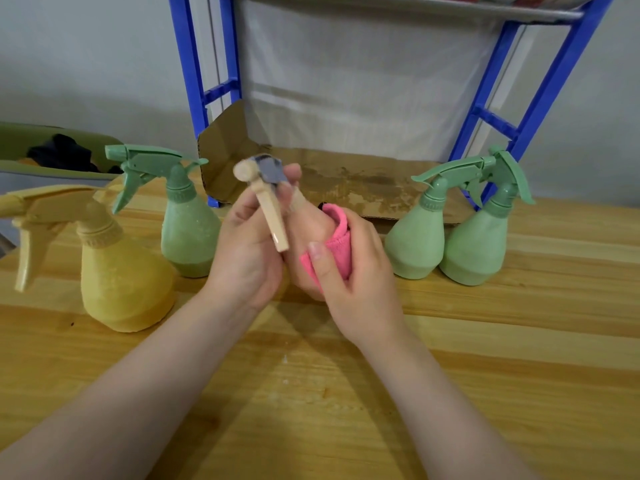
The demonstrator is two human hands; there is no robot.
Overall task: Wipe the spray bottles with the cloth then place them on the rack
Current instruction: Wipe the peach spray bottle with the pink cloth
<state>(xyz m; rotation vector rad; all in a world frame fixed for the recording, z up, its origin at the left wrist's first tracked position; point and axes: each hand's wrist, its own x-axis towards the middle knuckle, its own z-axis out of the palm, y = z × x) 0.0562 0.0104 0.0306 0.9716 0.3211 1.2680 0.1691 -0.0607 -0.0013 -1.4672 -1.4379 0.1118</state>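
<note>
A beige spray bottle (304, 230) is held above the wooden table (346, 393), nozzle toward me. My left hand (246, 247) grips its neck and trigger head. My right hand (360, 271) presses a pink cloth (334, 247) against the bottle's right side. A yellow spray bottle (121, 271) stands at the left, with a green spray bottle (187, 230) just behind it. Two more green spray bottles (415, 237) (481, 244) stand side by side at the right. The blue rack (194, 81) rises behind the table; its lower shelf carries a stained cardboard sheet (346, 181).
An olive green bin (52, 168) with dark items inside sits at the far left behind the table. The rack's upper shelf edge (415, 12) runs along the top of the view. A grey wall is behind everything.
</note>
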